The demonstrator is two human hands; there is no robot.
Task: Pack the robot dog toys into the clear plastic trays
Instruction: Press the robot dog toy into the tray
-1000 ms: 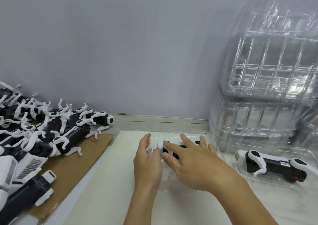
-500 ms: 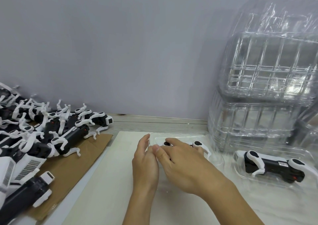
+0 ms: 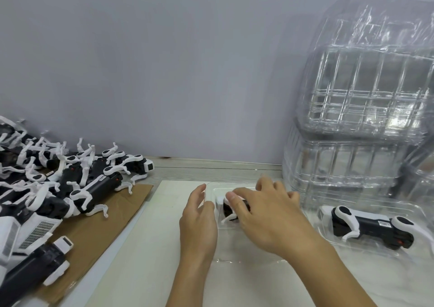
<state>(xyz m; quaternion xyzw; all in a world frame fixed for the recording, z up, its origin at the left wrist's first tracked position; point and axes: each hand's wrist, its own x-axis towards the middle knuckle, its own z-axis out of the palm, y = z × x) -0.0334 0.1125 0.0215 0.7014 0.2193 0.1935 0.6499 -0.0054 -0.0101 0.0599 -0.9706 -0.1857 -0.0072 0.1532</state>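
Right hand [image 3: 267, 215] fingers lie spread and fairly straight over the robot dog toy [image 3: 231, 210], likely pressing it down into the clear tray [image 3: 234, 231]; left hand [image 3: 198, 219], fingers relaxed and together, rests against the tray's left edge, probably steadying it. Toy is black-bodied with white legs, mostly hidden, sitting in the tray on the white mat [image 3: 150, 248].

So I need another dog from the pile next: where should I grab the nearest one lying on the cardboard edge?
Grip the dog across its black body, probably from above. The body lies flat and bare on top, while the thin white legs splay outward and tangle with neighbouring dogs, so they would likely snag or bend.
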